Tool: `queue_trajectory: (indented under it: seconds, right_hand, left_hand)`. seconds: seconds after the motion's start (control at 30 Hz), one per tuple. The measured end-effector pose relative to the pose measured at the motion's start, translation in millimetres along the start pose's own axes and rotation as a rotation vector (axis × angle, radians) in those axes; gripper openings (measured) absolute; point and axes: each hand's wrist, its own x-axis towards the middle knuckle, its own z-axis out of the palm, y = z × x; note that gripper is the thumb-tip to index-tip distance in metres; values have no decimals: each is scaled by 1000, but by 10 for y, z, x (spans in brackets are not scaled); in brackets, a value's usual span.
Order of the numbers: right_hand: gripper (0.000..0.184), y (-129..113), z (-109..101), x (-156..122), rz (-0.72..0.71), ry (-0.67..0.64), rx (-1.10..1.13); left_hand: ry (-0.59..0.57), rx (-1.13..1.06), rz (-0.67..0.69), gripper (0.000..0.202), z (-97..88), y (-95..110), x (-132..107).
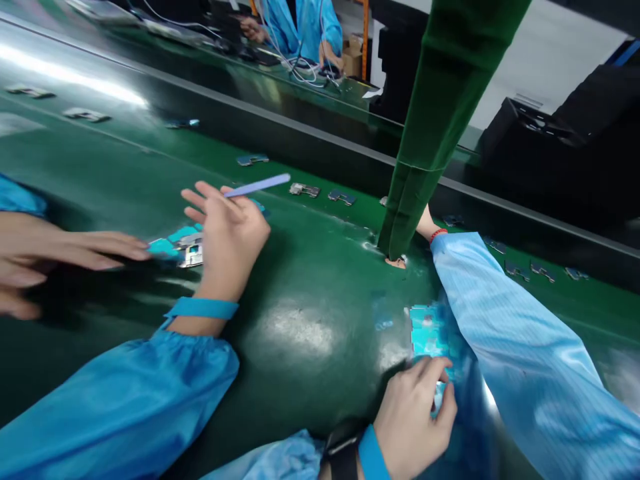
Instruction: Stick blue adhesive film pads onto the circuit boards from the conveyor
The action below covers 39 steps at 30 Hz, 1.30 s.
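My left hand (230, 240) hovers over the green conveyor belt (310, 320), fingers partly spread, with a thin pale purple stick (260, 185) gripped between them. Just left of it lies a small metal part with teal film (185, 248). My right hand (415, 413), with a watch and blue wrist strap, is closed on a teal-filmed part (440, 393) at the near edge of a small pile of such parts (427, 330). Another person's hand (55, 257) reaches in from the left toward the filmed part.
A green post (430, 133) rises from the belt's middle. A co-worker's blue-sleeved arm (525, 347) stretches from the right to behind the post. Several small metal parts (304, 190) lie along the belt's far side. Another person in blue (300, 27) works across the line.
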Motion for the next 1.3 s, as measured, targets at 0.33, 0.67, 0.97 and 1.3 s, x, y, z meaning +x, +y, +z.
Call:
queue_trajectory:
  seconds: [0.33, 0.67, 0.97, 1.3]
  right_hand:
    - [72, -386, -1151, -1355, 27, 149, 70]
    - [79, -1050, -1289, -3502, -174, 1, -92]
    - [30, -1146, -1363, -3754, -42, 544, -210]
    - [14, -1230, -1398, -3628, 190, 450, 85]
  left_hand:
    - [99, -647, -229, 21, -161, -8, 236]
    - [-130, -762, -339, 32, -156, 92, 181]
    - [-33, -662, -352, 36, -174, 80, 159]
    - [-105, -691, -393, 28, -172, 159, 99]
